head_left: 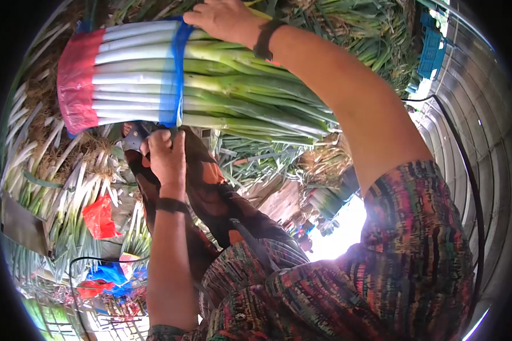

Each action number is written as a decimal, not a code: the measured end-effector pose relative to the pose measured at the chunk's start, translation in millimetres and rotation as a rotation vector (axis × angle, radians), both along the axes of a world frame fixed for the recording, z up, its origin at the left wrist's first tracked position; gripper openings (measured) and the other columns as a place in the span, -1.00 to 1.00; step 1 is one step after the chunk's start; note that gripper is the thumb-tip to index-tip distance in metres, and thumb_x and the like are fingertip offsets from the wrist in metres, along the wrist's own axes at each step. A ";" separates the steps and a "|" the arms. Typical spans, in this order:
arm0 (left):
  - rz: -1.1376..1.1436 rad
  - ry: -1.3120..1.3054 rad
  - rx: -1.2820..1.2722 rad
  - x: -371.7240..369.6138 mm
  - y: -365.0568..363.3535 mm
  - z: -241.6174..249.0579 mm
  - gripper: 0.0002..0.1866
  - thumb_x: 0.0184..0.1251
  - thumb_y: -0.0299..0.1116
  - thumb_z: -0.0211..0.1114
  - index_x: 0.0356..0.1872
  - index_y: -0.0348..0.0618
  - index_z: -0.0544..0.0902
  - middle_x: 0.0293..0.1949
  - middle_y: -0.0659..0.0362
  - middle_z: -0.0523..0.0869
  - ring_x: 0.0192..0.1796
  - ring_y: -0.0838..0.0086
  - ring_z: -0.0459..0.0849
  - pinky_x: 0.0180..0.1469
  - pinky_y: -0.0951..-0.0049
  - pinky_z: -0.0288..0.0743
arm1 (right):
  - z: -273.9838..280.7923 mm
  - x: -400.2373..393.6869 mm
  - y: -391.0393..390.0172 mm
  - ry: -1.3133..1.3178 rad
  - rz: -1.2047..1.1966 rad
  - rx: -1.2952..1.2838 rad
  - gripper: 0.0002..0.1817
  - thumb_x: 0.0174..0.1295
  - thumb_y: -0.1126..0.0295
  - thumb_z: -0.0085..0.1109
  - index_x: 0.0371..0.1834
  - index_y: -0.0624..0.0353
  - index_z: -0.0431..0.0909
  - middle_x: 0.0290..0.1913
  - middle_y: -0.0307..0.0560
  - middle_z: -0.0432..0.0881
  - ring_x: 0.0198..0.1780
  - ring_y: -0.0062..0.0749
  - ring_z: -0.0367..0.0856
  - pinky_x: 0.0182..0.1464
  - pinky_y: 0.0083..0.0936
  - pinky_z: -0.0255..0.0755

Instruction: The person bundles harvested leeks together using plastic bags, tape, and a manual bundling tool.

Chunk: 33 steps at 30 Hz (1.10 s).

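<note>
A big bundle of long green onions [136, 62] lies crosswise before me, white stems to the left and green leaves to the right. Red plastic wrap [79, 79] covers its root end. Around the middle runs a blue plastic band [177, 68]. At the band's far end, my right hand [224, 20] has its fingers bent over the bundle's edge, closed on the band. My left hand [166, 152] is curled at the band's near end, with thumb and fingers pinching it just below the stems. What lies inside the left fist is partly hidden.
Loose green onions [34, 153] are piled at left, and more leaves [358, 23] at upper right. Red plastic [100, 217] and blue plastic [111, 275] lie lower left. A teal crate [432, 51] stands by the curved wall [478, 113]. My legs [210, 193] are below the bundle.
</note>
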State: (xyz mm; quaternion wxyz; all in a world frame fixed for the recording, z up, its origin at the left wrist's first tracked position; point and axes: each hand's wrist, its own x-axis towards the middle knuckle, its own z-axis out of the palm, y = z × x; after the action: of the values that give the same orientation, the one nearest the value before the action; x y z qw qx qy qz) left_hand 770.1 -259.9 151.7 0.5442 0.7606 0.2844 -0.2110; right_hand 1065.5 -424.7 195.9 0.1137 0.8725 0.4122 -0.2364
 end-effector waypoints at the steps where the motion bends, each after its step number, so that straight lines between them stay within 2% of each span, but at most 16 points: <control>1: -0.065 -0.020 0.050 2.6 2.1 -5.1 -0.64 0.11 -0.13 0.42 -0.18 -0.09 0.57 -0.23 0.14 0.64 -0.20 0.28 0.64 -0.11 0.28 0.50 | -1.4 -2.0 1.3 -0.039 0.041 0.029 -0.73 0.15 0.45 0.06 -0.06 0.03 0.50 -0.05 -0.08 0.56 0.06 -0.13 0.48 0.01 -0.16 0.41; 2: -0.124 -0.040 0.103 13.6 7.7 -4.1 -0.63 0.09 -0.12 0.42 -0.17 -0.10 0.57 -0.18 0.12 0.67 -0.16 0.26 0.66 -0.08 0.27 0.51 | 0.6 2.5 4.4 -0.001 0.050 0.006 -0.76 0.12 0.46 0.08 -0.11 0.02 0.52 -0.13 -0.10 0.57 -0.01 -0.13 0.50 -0.08 -0.16 0.43; 4: -0.113 0.060 0.116 31.1 6.6 2.3 -0.60 0.06 -0.11 0.43 -0.17 -0.11 0.59 -0.10 0.08 0.69 -0.07 0.21 0.69 -0.04 0.24 0.52 | 1.5 6.7 3.3 0.042 0.045 0.057 -0.77 0.14 0.42 0.08 -0.12 0.03 0.53 -0.13 -0.09 0.58 -0.01 -0.11 0.52 -0.08 -0.14 0.45; 8: -0.064 0.140 0.035 35.2 9.1 6.7 -0.64 0.07 -0.06 0.39 -0.26 -0.13 0.67 -0.23 0.10 0.76 -0.13 0.27 0.73 -0.03 0.28 0.52 | -7.7 10.7 1.2 0.020 0.075 0.073 -0.77 0.16 0.36 0.10 -0.10 0.03 0.51 -0.14 -0.08 0.58 -0.02 -0.08 0.53 -0.05 -0.16 0.47; 9: -0.049 0.077 0.042 30.7 7.5 0.4 -0.65 0.10 -0.07 0.36 -0.26 -0.14 0.69 -0.26 0.09 0.76 -0.16 0.28 0.74 -0.07 0.37 0.51 | -9.0 10.5 0.3 0.012 0.084 0.092 -0.77 0.17 0.36 0.10 -0.10 0.03 0.51 -0.14 -0.08 0.58 -0.02 -0.08 0.53 -0.04 -0.16 0.47; 10: 0.003 0.080 -0.068 26.7 6.7 -2.3 -0.70 0.11 -0.14 0.34 -0.24 -0.13 0.70 -0.27 0.13 0.77 -0.19 0.37 0.74 -0.11 0.48 0.47 | -9.3 8.2 -1.7 0.009 0.090 0.106 -0.77 0.17 0.36 0.10 -0.09 0.03 0.51 -0.14 -0.07 0.58 -0.02 -0.07 0.53 -0.04 -0.17 0.47; 12: 0.194 0.167 -0.311 17.2 0.0 -20.3 -0.72 0.07 -0.19 0.36 -0.24 -0.12 0.69 -0.28 0.19 0.77 -0.21 0.47 0.72 -0.10 0.53 0.45 | -7.5 8.1 0.6 0.025 0.077 0.094 -0.81 0.17 0.38 0.10 -0.14 0.04 0.48 -0.14 -0.06 0.58 -0.01 -0.07 0.53 -0.05 -0.16 0.47; 15: 0.386 0.081 -0.405 1.8 -16.8 -47.4 -0.73 0.03 -0.22 0.37 -0.27 -0.12 0.69 -0.30 0.26 0.74 -0.20 0.54 0.68 -0.10 0.54 0.45 | -1.4 8.9 10.9 0.053 0.044 0.017 -0.87 0.18 0.41 0.09 -0.21 0.05 0.45 -0.14 -0.06 0.57 0.01 -0.07 0.51 -0.02 -0.13 0.44; 18: 0.397 0.006 -0.279 -9.3 -31.0 -62.3 -0.78 0.02 -0.26 0.35 -0.33 -0.13 0.65 -0.29 0.23 0.70 -0.19 0.36 0.68 -0.11 0.42 0.48 | -2.9 7.2 15.0 0.062 -0.013 0.003 -0.88 0.21 0.44 0.05 -0.19 0.06 0.45 -0.11 -0.07 0.56 0.04 -0.06 0.48 0.02 -0.12 0.40; 20: 0.228 -0.050 -0.053 0.8 -28.3 -40.8 -0.83 0.04 -0.30 0.34 -0.39 -0.13 0.62 -0.32 0.19 0.67 -0.21 0.25 0.65 -0.14 0.32 0.45 | 1.0 9.5 20.3 0.107 -0.016 -0.062 -0.87 0.22 0.44 0.06 -0.17 0.06 0.45 -0.06 -0.05 0.56 0.07 -0.05 0.47 0.03 -0.09 0.39; 22: 0.065 -0.128 0.115 5.5 -20.1 -22.7 -0.87 0.05 -0.33 0.32 -0.44 -0.13 0.58 -0.35 0.16 0.64 -0.21 0.18 0.62 -0.17 0.25 0.42 | -24.9 11.5 -3.7 -0.057 0.075 0.100 -0.86 0.25 0.30 0.07 -0.14 -0.15 0.52 -0.26 -0.26 0.59 -0.14 -0.18 0.56 -0.19 -0.18 0.53; 24: -0.097 -0.236 0.219 2.3 -19.1 -11.8 -0.89 0.05 -0.36 0.30 -0.48 -0.11 0.55 -0.39 0.14 0.61 -0.22 0.14 0.58 -0.19 0.20 0.37 | -20.0 17.0 -7.6 0.030 0.103 0.112 -0.85 0.27 0.30 0.02 -0.12 -0.17 0.51 -0.19 -0.29 0.58 -0.07 -0.22 0.55 -0.14 -0.21 0.51; 28: -0.175 -0.388 0.237 -4.6 -32.1 -3.3 -0.91 0.05 -0.37 0.28 -0.51 -0.08 0.53 -0.43 0.16 0.57 -0.24 0.21 0.57 -0.19 0.20 0.34 | -8.8 35.2 -14.0 0.115 0.310 0.145 -0.78 0.17 0.48 0.14 -0.15 -0.10 0.47 -0.25 -0.23 0.53 -0.10 -0.18 0.55 -0.15 -0.19 0.51; 29: -0.192 -0.372 0.248 -5.3 -33.4 1.7 -0.93 0.05 -0.39 0.28 -0.44 -0.10 0.57 -0.41 0.17 0.61 -0.24 0.20 0.60 -0.15 0.24 0.37 | -8.5 36.6 -17.9 0.129 0.311 0.142 -0.79 0.16 0.48 0.14 -0.17 -0.11 0.47 -0.24 -0.24 0.51 -0.07 -0.19 0.53 -0.15 -0.20 0.49; 32: 0.287 -0.122 -0.040 -21.9 -45.7 -15.6 -0.88 0.07 -0.40 0.26 -0.34 -0.12 0.62 -0.35 0.15 0.65 -0.23 0.19 0.63 -0.11 0.30 0.42 | -12.3 38.1 -23.4 0.104 0.262 0.124 -0.87 0.22 0.30 0.05 -0.17 -0.18 0.49 -0.24 -0.29 0.54 -0.02 -0.22 0.53 -0.12 -0.22 0.50; 33: 0.545 -0.070 -0.208 -29.3 -52.1 -29.3 -0.85 0.12 -0.40 0.24 -0.28 -0.14 0.63 -0.32 0.11 0.68 -0.22 0.17 0.65 -0.08 0.36 0.44 | -10.3 36.7 -22.6 0.098 0.252 0.119 -0.87 0.22 0.29 0.06 -0.18 -0.21 0.51 -0.24 -0.30 0.55 -0.04 -0.23 0.54 -0.13 -0.22 0.51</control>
State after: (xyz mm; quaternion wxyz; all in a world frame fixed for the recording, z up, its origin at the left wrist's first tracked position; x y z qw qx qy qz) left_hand 740.9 -312.1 122.4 0.6652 0.6030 0.4363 -0.0588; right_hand 1102.2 -447.2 185.6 0.0703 0.8065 0.5369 -0.2374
